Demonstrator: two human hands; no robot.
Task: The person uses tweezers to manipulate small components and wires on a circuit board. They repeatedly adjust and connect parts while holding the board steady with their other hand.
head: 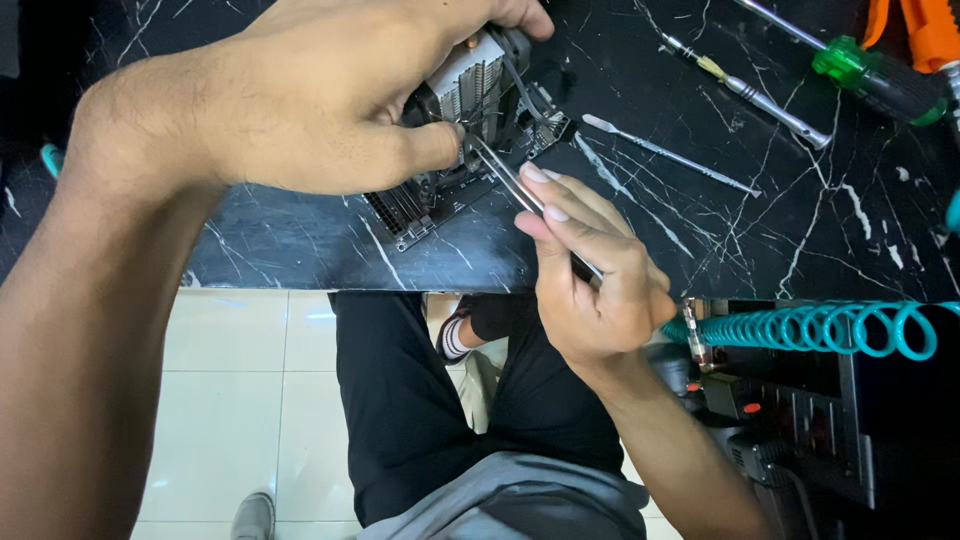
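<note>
My left hand (300, 95) grips a finned metal heatsink (470, 85) that sits on a dark circuit board (420, 205) near the front edge of a black marble table (300, 245). Its thumb presses toward the board's middle. My right hand (590, 270) pinches a pair of steel tweezers (505, 175), and their tips reach the base of the heatsink just beside my left thumb. Much of the board is hidden under my left hand.
A thin metal spudger (665, 152) lies right of the board. Farther right lie a slim steel driver (750, 95), a green-handled screwdriver (880, 80) and an orange tool (925, 30). A teal coiled hose (830, 328) hangs below the table edge. My legs and white floor tiles are below.
</note>
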